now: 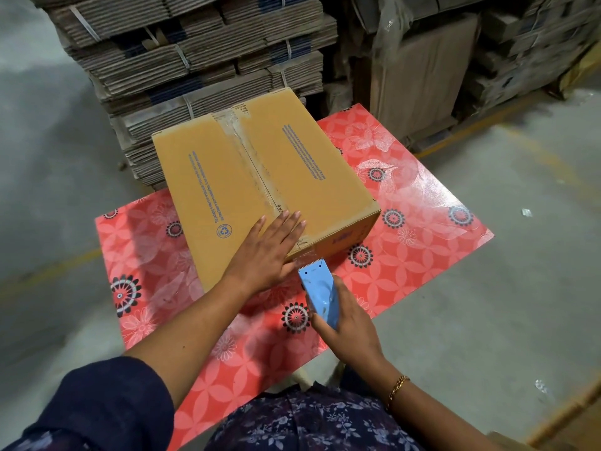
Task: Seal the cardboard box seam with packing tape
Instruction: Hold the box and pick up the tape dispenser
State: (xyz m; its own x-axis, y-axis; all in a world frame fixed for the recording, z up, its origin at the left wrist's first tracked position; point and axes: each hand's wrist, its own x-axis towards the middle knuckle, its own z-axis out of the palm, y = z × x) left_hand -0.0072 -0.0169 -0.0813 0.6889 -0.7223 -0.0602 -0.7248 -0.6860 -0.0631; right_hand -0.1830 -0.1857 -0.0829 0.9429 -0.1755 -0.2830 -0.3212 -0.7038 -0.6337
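A brown cardboard box (302, 177) with blue print lies on a red flowered table (432, 203). Clear packing tape (250, 157) runs along its middle seam from the far edge to the near edge. My left hand (270, 252) lies flat, fingers spread, on the box's near end over the taped seam. My right hand (348, 323) grips a light blue tape dispenser (320, 291) just below the box's near edge. Its toothed blade points at the box, and a strip of clear tape stretches from the blade to the box edge.
Tall stacks of strapped flat cardboard (195, 60) stand right behind the table. More cardboard bundles (487, 60) stand at the back right. Grey concrete floor (520, 288) with yellow lines surrounds the table.
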